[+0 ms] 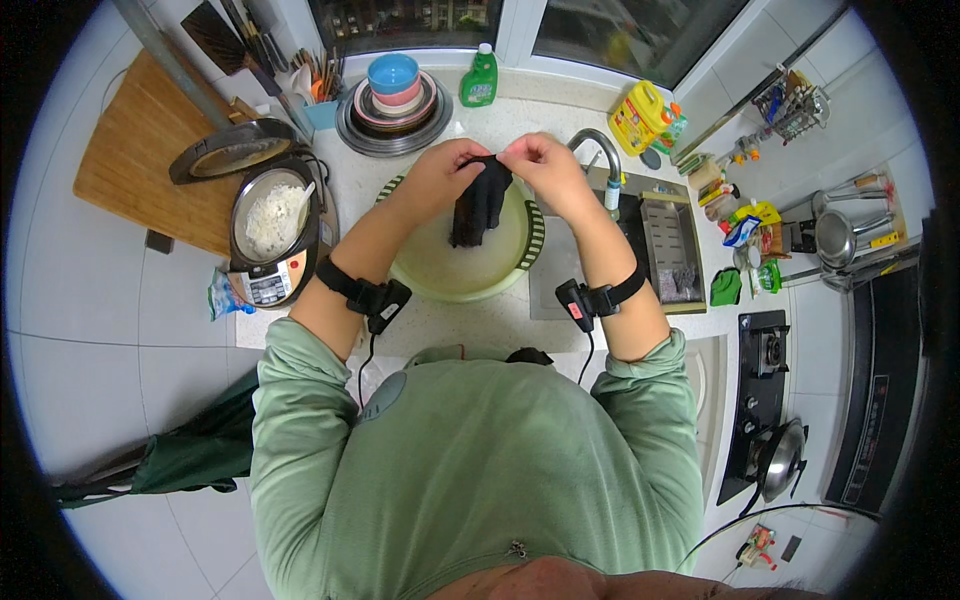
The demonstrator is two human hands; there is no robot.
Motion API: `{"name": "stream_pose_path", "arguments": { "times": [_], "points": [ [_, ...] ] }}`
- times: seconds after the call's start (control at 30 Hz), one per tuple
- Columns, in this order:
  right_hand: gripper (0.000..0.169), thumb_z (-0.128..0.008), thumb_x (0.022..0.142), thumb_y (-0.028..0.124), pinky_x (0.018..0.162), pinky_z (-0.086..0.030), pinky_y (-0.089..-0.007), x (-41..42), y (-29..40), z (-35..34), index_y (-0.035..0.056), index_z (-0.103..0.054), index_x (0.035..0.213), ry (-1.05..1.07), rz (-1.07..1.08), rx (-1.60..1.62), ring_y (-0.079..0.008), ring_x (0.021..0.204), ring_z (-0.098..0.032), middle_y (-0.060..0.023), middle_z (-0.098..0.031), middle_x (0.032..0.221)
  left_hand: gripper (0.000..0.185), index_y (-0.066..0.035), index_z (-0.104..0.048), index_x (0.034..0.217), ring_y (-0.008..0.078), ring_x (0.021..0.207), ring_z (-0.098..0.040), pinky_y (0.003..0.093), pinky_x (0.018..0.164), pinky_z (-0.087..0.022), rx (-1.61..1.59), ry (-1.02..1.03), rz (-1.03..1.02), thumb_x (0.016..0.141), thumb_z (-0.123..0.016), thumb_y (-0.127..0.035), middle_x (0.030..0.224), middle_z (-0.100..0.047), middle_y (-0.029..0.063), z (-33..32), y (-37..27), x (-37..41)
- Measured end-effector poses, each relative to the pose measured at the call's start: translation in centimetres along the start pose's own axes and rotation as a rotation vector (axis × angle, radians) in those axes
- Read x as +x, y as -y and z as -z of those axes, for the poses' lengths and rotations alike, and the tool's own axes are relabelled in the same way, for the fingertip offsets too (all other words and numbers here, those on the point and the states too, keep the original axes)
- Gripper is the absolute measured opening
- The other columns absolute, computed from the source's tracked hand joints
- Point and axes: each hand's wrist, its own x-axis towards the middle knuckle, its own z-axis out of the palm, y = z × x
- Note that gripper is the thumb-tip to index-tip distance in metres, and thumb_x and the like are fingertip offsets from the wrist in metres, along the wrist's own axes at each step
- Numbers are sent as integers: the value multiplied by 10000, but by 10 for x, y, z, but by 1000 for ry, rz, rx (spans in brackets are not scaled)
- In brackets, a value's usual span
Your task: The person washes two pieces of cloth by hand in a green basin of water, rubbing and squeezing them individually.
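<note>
A small black cloth item point(480, 199), possibly a sock, hangs by its upper edge between my two hands. My left hand point(442, 176) pinches its left top corner between thumb and fingers. At the right top corner, my right hand point(544, 165) grips the fabric with its fingertips. Beneath the cloth stands a round pale green basin point(457, 291) with dark striped handles, holding cloudy water point(435, 259). The cloth's lower end is over the water; whether it touches the surface I cannot tell.
An open rice cooker point(274, 281) with rice stands left, beside a wooden cutting board point(135, 165). Stacked bowls point(393, 73) and a green bottle point(480, 77) sit behind the basin. To the right are a faucet point(606, 146), a sink point(551, 289), a yellow jug point(637, 120) and a gas stove point(739, 435).
</note>
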Motion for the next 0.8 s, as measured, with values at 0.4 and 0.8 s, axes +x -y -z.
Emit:
{"name": "stream_pose_path", "arguments": {
  "times": [0.4,0.8],
  "points": [
    [248,-695,829,232,723,-501,-380,-11,-53,-10,29,-624,952,-11,138,-295,-321,764,-633,-157,-663,844,162,-31,-634,1023,214,901,-608,311,821,-482,395,-103,-171,867,-593,-15,984,-632,92,21,-21,4],
    [177,-737,751,164,766,-490,-426,-4,-39,-4,70,-630,855,-154,377,-474,-345,867,-609,-128,-618,872,162,-13,-643,998,322,823,-603,380,732,-488,699,-324,-230,850,-667,-73,912,-604,159,40,57,-31]
  ]
}}
